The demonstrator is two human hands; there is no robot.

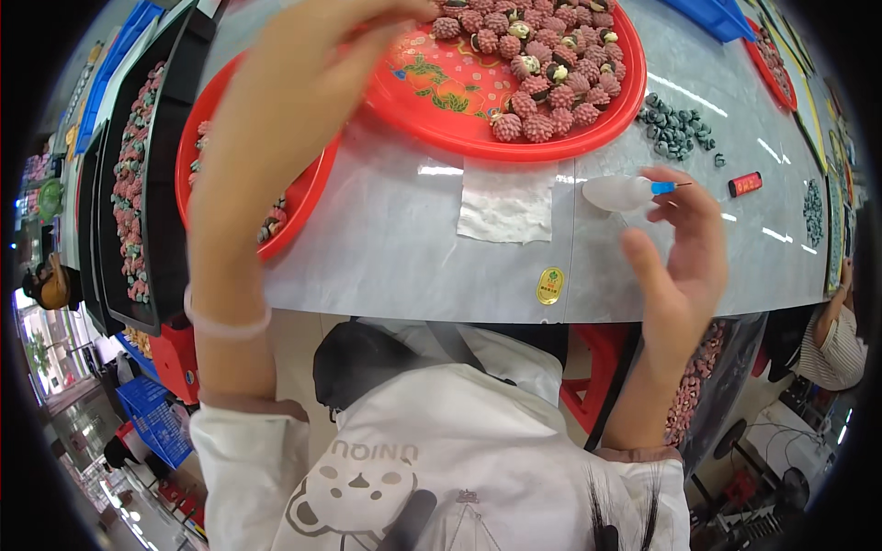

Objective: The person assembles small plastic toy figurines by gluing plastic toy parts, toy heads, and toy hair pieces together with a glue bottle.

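Note:
My left hand reaches across the table to the large red tray at the far side. Its fingers are blurred and partly cut off by the top edge, close to a heap of pink bumpy pieces, some with dark and cream parts. On the right, my right hand has its thumb spread well away from curved fingers. Beside those fingers is a white squeeze bottle with a blue needle tip, which overlaps the fingertips. The bottle's body stays outside the hand.
A white tissue lies before the tray. Small dark grey pieces and a small red packet are at right. A second red tray sits under my left forearm, and black trays of pink pieces stand at far left.

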